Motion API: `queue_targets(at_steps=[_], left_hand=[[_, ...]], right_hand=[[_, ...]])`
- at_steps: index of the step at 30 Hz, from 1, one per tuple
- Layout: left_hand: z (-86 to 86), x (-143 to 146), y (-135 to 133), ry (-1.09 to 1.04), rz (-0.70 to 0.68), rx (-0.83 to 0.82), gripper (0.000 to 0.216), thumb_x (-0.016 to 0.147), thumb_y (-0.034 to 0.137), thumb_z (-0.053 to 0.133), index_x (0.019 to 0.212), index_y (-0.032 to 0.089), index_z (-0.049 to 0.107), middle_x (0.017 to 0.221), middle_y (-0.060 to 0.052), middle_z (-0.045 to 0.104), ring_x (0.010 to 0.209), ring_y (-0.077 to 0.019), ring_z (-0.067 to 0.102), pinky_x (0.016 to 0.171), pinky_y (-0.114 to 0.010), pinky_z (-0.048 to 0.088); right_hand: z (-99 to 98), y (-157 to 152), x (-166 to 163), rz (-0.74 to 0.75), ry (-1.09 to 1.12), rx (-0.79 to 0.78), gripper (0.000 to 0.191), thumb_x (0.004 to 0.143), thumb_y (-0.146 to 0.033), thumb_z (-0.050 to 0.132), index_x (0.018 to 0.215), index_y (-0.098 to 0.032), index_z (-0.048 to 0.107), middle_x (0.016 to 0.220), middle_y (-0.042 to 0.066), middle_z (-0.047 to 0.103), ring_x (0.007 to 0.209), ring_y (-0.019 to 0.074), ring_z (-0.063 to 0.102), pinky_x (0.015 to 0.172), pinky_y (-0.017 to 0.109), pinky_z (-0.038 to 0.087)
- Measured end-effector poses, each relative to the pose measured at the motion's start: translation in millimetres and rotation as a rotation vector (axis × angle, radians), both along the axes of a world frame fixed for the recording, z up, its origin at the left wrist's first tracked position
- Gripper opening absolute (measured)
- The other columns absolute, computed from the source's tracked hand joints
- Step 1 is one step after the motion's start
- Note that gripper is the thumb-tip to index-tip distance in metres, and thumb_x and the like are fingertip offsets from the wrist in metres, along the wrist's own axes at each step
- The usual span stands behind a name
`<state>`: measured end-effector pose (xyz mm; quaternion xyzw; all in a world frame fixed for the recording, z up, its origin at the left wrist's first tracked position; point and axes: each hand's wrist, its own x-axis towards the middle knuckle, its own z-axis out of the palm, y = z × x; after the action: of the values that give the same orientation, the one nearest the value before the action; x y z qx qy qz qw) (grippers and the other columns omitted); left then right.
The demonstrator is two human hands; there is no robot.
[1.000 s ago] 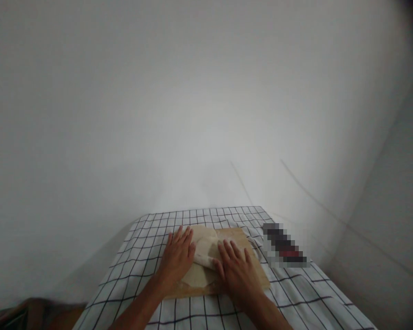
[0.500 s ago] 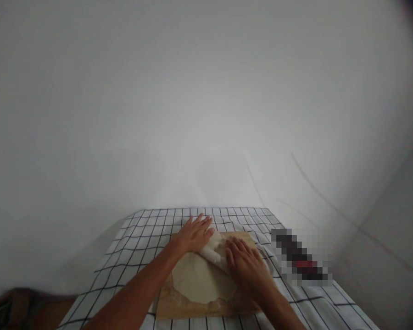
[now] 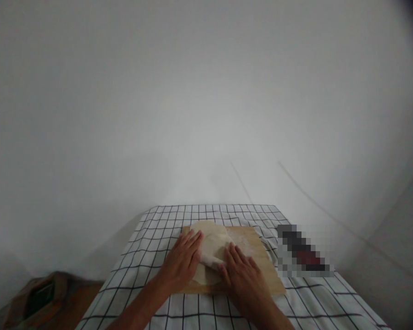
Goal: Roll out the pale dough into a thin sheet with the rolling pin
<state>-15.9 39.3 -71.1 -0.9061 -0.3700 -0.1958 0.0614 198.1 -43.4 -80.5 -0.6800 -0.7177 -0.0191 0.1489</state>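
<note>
A thin sheet of pale dough (image 3: 211, 236) lies on a wooden board (image 3: 269, 270), its far edge reaching the board's back edge. Across the dough sits a flour-whitened rolling pin (image 3: 210, 261), slightly slanted, only its middle showing between my hands. My left hand (image 3: 182, 260) rests flat over the pin's left part, fingers stretched forward. Over its right part lies my right hand (image 3: 245, 276), palm down with fingers extended. Both pin ends are hidden beneath the hands.
A black-and-white checked cloth (image 3: 151, 250) covers the table under the board. To the right lies a dark, pixelated object (image 3: 303, 252). A white wall (image 3: 206, 114) rises behind the table. At lower left stands a brownish item (image 3: 37, 298), partly blurred.
Both hands and the rolling pin have come back toward me over the dough. More dough now shows beyond the pin and less in front. The camera view has shifted slightly.
</note>
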Motion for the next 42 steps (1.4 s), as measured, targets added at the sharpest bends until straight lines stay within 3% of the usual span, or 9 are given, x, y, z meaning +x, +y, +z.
queue_targets(at_steps=[4, 8, 13, 17, 20, 23, 29, 34, 42], left_hand=[[-4.9, -21.0, -31.5, 0.014, 0.025, 0.033, 0.058, 0.109, 0.029, 0.03, 0.164, 0.027, 0.011, 0.165, -0.005, 0.034, 0.153, -0.0202, 0.029, 0.122, -0.047, 0.036], [-9.5, -25.2, -29.4, 0.033, 0.035, 0.038, 0.056, 0.11, 0.03, 0.029, 0.163, 0.03, 0.013, 0.164, -0.004, 0.036, 0.152, -0.0204, 0.032, 0.122, -0.048, 0.036], [-12.0, -6.5, 10.6, 0.038, 0.021, 0.08, 0.051, 0.109, 0.038, 0.033, 0.159, 0.029, 0.032, 0.157, -0.008, 0.047, 0.147, -0.0271, 0.041, 0.118, -0.057, 0.038], [5.3, 28.0, 43.4, 0.081, 0.092, 0.062, 0.05, 0.108, 0.047, 0.032, 0.152, 0.029, 0.046, 0.156, -0.006, 0.05, 0.149, -0.0318, 0.037, 0.117, -0.066, 0.035], [22.0, 61.3, 65.9, 0.113, 0.076, 0.034, 0.048, 0.108, 0.047, 0.031, 0.148, 0.03, 0.051, 0.154, -0.004, 0.052, 0.15, -0.0309, 0.035, 0.12, -0.066, 0.029], [31.6, 92.4, 89.2, 0.15, 0.029, -0.088, 0.049, 0.107, 0.048, 0.029, 0.147, 0.031, 0.052, 0.155, -0.004, 0.051, 0.152, -0.0313, 0.032, 0.121, -0.068, 0.024], [20.9, 114.6, 121.6, 0.165, -0.052, -0.27, 0.06, 0.106, 0.059, 0.02, 0.155, 0.031, 0.04, 0.163, -0.003, 0.039, 0.155, -0.0311, 0.022, 0.123, -0.066, 0.02], [19.7, 103.3, 113.2, 0.113, -0.006, -0.337, 0.062, 0.107, 0.055, 0.014, 0.159, 0.027, 0.033, 0.165, -0.004, 0.034, 0.156, -0.0299, 0.019, 0.124, -0.062, 0.02], [25.1, 84.7, 80.6, 0.057, 0.066, -0.243, 0.055, 0.108, 0.05, 0.023, 0.154, 0.028, 0.043, 0.161, -0.003, 0.042, 0.154, -0.0292, 0.025, 0.125, -0.063, 0.018]], right_hand=[[4.1, -16.2, -6.0, 0.051, 0.033, -0.038, 0.059, 0.104, -0.047, 0.035, 0.155, -0.017, 0.044, 0.163, 0.009, 0.031, 0.151, 0.0308, 0.03, 0.12, 0.056, 0.032], [11.0, -16.8, -3.3, 0.082, 0.036, -0.011, 0.064, 0.104, -0.056, 0.032, 0.156, -0.021, 0.041, 0.164, 0.006, 0.027, 0.153, 0.0324, 0.023, 0.123, 0.061, 0.024], [7.2, 6.2, 6.1, -0.014, 0.021, 0.028, 0.057, 0.105, -0.05, 0.037, 0.153, -0.021, 0.046, 0.161, 0.008, 0.036, 0.151, 0.0333, 0.03, 0.121, 0.061, 0.027], [2.5, 23.9, 17.1, -0.074, 0.0, 0.039, 0.046, 0.104, -0.037, 0.044, 0.146, -0.023, 0.055, 0.156, 0.011, 0.046, 0.147, 0.0346, 0.039, 0.117, 0.06, 0.035], [-0.8, 31.4, 31.8, -0.009, -0.071, 0.074, 0.043, 0.1, -0.021, 0.047, 0.139, -0.029, 0.061, 0.154, 0.01, 0.05, 0.144, 0.0346, 0.043, 0.115, 0.06, 0.038], [-6.8, 39.2, 47.8, 0.037, -0.153, 0.098, 0.05, 0.096, -0.013, 0.045, 0.14, -0.03, 0.061, 0.155, 0.008, 0.05, 0.145, 0.0342, 0.042, 0.114, 0.06, 0.037], [-9.6, 57.0, 57.7, -0.12, -0.086, 0.051, 0.049, 0.104, -0.029, 0.03, 0.143, -0.025, 0.058, 0.155, 0.008, 0.05, 0.145, 0.0311, 0.043, 0.114, 0.058, 0.04], [0.7, 63.5, 54.6, -0.136, -0.055, -0.013, 0.054, 0.104, -0.034, 0.026, 0.151, -0.021, 0.049, 0.156, 0.01, 0.047, 0.146, 0.0295, 0.041, 0.115, 0.058, 0.038], [6.5, 50.0, 48.9, -0.011, -0.143, -0.004, 0.049, 0.104, -0.031, 0.031, 0.146, -0.023, 0.055, 0.154, 0.01, 0.05, 0.145, 0.0302, 0.043, 0.114, 0.057, 0.04]])
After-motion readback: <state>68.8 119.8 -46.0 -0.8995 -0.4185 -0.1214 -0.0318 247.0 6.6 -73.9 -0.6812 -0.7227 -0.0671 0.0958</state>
